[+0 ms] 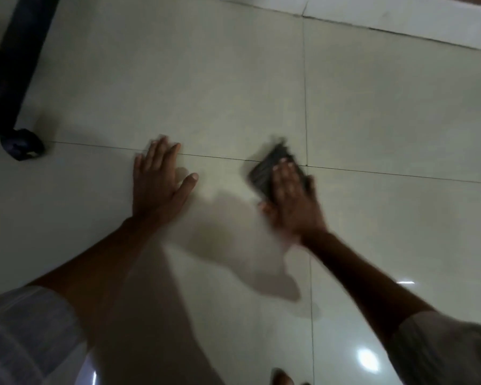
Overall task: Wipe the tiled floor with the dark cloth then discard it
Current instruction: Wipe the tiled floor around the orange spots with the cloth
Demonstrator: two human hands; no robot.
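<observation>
Pale sleeves (25, 334) frame the bottom corners of the view, both forearms reaching forward to the tiled floor (233, 79). Left hand (157, 180) lies flat on the tile, fingers straight and spread, bracing and holding nothing. Right hand (292, 198) presses the dark cloth (270, 170) against the floor with fingers extended over it; blur makes any curl of the thumb impossible to judge. Cloth sits just left of the crossing of two grout lines, under and ahead of the right fingers. It appears folded into an oblong, long axis running diagonally, far end pointing up and to the right. Assessment: wiping is in progress; a faint sheen nearer the person suggests ground already covered. Discarding is not yet done, and no bin is visible. Dark furniture leg (17, 65) stands at far left.
</observation>
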